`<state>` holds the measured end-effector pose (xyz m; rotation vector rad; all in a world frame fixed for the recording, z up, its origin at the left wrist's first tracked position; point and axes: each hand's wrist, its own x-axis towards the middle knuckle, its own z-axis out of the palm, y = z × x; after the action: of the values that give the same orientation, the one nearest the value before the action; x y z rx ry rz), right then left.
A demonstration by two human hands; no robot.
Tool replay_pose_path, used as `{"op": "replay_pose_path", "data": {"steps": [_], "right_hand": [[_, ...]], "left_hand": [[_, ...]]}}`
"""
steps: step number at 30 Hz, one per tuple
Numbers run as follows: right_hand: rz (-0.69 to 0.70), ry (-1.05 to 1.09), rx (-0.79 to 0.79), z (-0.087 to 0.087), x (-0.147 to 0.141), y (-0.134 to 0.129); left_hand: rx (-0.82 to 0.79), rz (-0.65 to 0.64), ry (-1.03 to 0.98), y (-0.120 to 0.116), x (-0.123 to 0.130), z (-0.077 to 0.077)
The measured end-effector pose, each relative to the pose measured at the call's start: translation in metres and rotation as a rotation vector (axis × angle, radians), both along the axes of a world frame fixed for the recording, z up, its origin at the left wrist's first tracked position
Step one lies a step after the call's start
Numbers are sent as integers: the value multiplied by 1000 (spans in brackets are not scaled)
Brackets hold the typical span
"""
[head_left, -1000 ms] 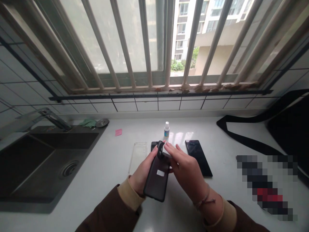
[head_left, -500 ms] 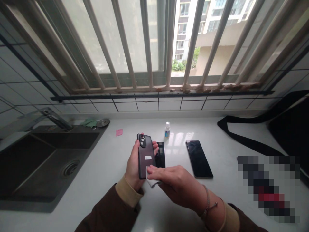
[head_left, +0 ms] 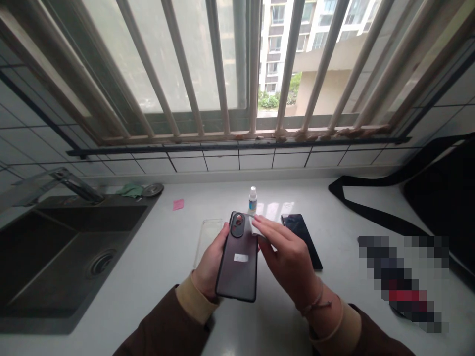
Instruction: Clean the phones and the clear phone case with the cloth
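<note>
"Head view: what could go wrong with the phone case (head_left: 239,247) we hold?"

"Pressing hard at its top right corner could twist it out of our left hand (head_left: 208,262), and rubbing over the white label (head_left: 241,257) might lift it. A slip could knock the bottle (head_left: 253,199), which stands toward the back edge of the counter (head_left: 166,257)."

"How are our hands set?"

"Our left is curled round the case's left side, thumb along that edge, fingers mostly hidden. Our right hand (head_left: 290,253) is partly closed, fingers bent over a pale cloth (head_left: 256,228) at that corner."

"And where does the case sit?"

"Above the counter, in our left hand and just left of our right fingers, between a clear cover (head_left: 209,233) and a dark phone (head_left: 300,225)."
</note>
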<state>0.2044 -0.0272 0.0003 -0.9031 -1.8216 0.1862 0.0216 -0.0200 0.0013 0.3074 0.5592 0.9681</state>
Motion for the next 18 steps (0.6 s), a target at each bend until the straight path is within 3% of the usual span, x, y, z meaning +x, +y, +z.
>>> {"op": "replay_pose_path", "data": {"steps": [6,11,13,18], "right_hand": [[239,-175,20,-9,-13,-4],[382,-130,-70,-6,-16,-14],[328,-52,-146,-2,-14,-16],[52,111,-212,3,-10,-11]], "left_hand": [[-70,101,27,2,-1,1],[-65,405,135,7,-7,8],[-49,484,157,9,-9,10],[-37,497,176,8,-8,12]]}}
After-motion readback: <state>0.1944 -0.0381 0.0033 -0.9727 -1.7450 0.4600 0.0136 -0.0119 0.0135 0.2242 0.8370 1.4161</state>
